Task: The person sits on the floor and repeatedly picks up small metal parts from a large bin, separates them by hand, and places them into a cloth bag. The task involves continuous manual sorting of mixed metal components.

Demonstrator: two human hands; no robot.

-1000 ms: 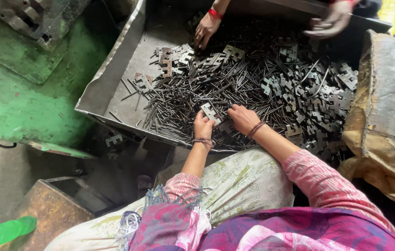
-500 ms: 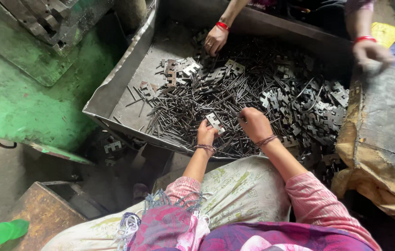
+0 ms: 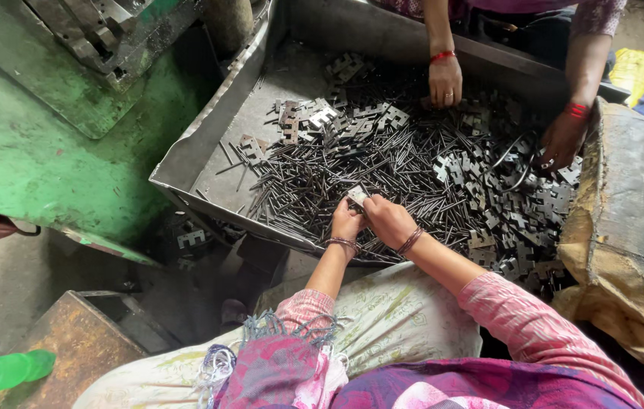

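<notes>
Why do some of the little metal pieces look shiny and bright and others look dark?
In the head view, soft daylight catches the flat stamped metal piece between the left hand and right hand, so it gleams pale; the thin dark metal pins heaped in the grey metal tray reflect less. No harsh glare; the picture is sharp, shadows deep under the tray.

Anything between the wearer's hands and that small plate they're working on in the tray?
Nothing visible. The left hand and right hand already meet at the small metal plate, held just above the pile of pins in the tray. The co-worker's hands work the far side.
</notes>
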